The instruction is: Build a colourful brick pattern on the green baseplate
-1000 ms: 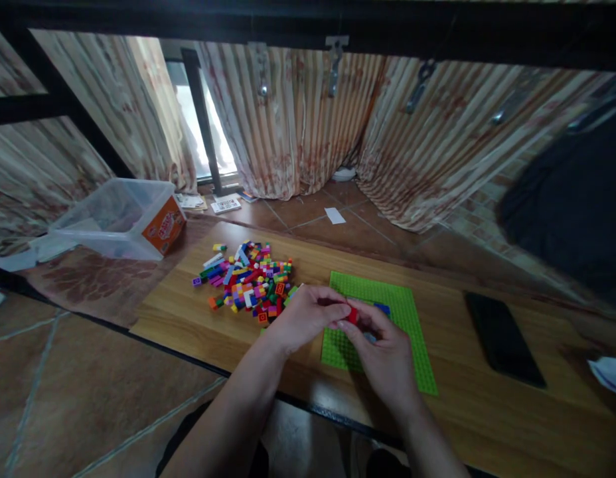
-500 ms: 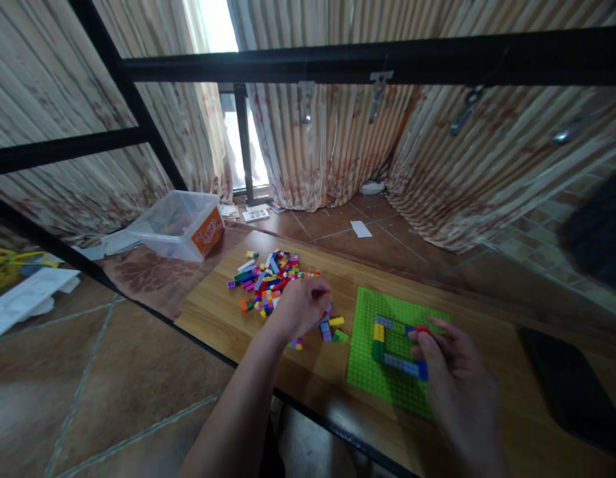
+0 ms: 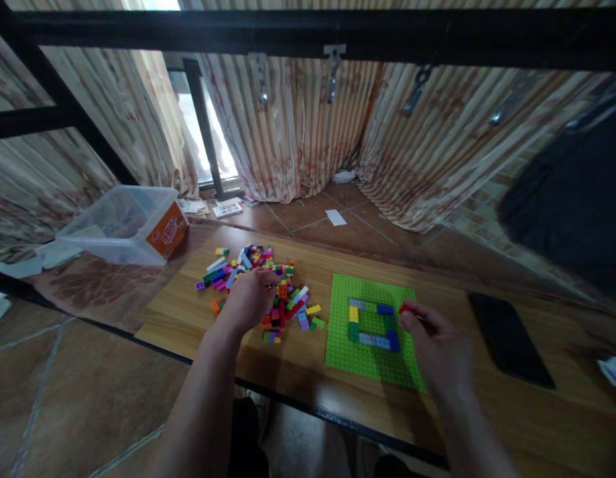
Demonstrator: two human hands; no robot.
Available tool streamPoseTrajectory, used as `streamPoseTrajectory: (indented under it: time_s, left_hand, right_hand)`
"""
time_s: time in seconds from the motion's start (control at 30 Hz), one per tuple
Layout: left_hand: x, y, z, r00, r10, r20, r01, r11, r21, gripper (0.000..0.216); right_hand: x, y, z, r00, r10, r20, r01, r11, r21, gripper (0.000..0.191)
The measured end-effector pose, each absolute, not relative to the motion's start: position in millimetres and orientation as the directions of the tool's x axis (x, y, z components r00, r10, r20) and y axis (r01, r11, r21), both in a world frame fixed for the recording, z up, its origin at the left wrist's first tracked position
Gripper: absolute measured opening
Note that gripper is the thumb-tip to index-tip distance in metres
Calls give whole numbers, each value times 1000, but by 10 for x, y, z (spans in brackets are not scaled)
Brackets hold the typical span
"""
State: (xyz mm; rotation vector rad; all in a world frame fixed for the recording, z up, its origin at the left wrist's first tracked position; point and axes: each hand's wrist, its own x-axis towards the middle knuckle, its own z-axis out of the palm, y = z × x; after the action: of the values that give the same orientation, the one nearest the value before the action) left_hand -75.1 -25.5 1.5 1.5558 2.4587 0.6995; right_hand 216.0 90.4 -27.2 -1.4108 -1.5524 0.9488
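Observation:
My left hand [image 3: 252,300] is over the pile of loose toy bricks [image 3: 248,257], fingers reaching to the right and slightly apart, with nothing visible between them. My right hand [image 3: 440,338] pinches a small red brick [image 3: 406,308] at the right side of the green baseplate [image 3: 340,352]. On that baseplate stands a rectangular outline of bricks, with a yellow brick [image 3: 354,315], a green brick [image 3: 354,331], grey-blue bricks [image 3: 374,340] and a dark blue brick [image 3: 385,309]. The red brick is held just outside this outline; whether it touches the baseplate I cannot tell.
A clear plastic box with an orange label [image 3: 167,231] is beyond the wooden table [image 3: 178,299] at left. A black phone-like slab [image 3: 510,338] lies right of the baseplate. A black metal bar [image 3: 298,30] crosses above, in front of striped curtains [image 3: 288,133].
The view has shifted right. My right hand has drawn back rightward from the brick outline with the red brick still pinched. My left hand has moved further over the pile, its fingers less curled.

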Motion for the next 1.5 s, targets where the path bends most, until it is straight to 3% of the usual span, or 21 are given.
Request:
streamPoseTrajectory:
  time_s: [0.2,0.43,0.7,0.97,1.27,1.5]
  left_hand:
    - [-732,-230,28,-465,870,164,802,335,494,26]
    - [-539,-126,91,-407,864,297,761,140,633,21]
    - [-29,33,-15,-120,955,273,777,-81,624,21]
    - [279,138,-139,34,958,285,823,-189,536,27]
    - [624,287,-296,58,966,251,896,-161,413,44]
    - [637,522,-304,-34,974,225,891,-72,448,38]
  right_hand:
    - [2163,923,-317,-124,983,133,405,172,-898,36]
    - [2189,908,-275,-124,977,173,461,211,-862,37]
    - [2185,883,-212,-116,977,180,437,213,-874,31]
    - [2221,889,-141,-92,972,216,493,233,-838,31]
    - [2309,980,-199,-66,971,229,519,229,-823,32]
    - [2367,1153,-428,-35,997,75,376,83,-923,32]
